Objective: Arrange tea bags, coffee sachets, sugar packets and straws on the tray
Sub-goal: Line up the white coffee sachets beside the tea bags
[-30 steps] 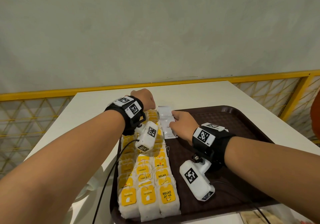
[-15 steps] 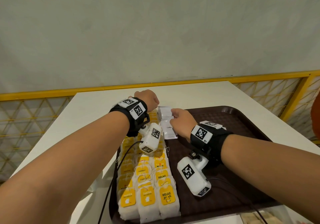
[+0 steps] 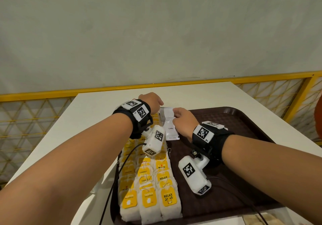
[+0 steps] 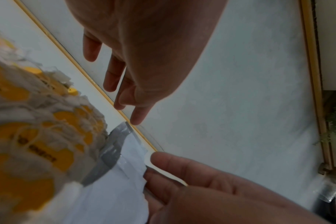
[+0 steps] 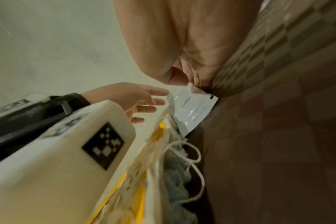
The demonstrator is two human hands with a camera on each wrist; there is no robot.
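Observation:
A dark brown tray [image 3: 244, 123] lies on the white table. Tea bags [image 3: 149, 181] with yellow tags fill rows along its left side. At their far end lie white coffee sachets [image 3: 170, 129]. My right hand [image 3: 183, 120] pinches the top edge of a coffee sachet [image 5: 194, 109] between thumb and fingers [image 5: 179, 77]. My left hand [image 3: 151, 100] hovers over the far end of the tea bags, its fingers [image 5: 144, 103] spread and straight, the tips close to the sachet's edge; whether they touch it I cannot tell. In the left wrist view the sachet [image 4: 125, 174] lies beside the tea bags [image 4: 38, 136].
The right half of the tray is bare brown surface. White table [image 3: 90, 120] extends left of and beyond the tray. A yellow railing [image 3: 191, 83] runs along the wall behind. Black cables [image 3: 115, 181] trail from both wrist cameras across the tray's near edge.
The left hand has shifted right and a little farther out, toward the sachets. The right hand went from resting on the sachets to pinching one's top edge.

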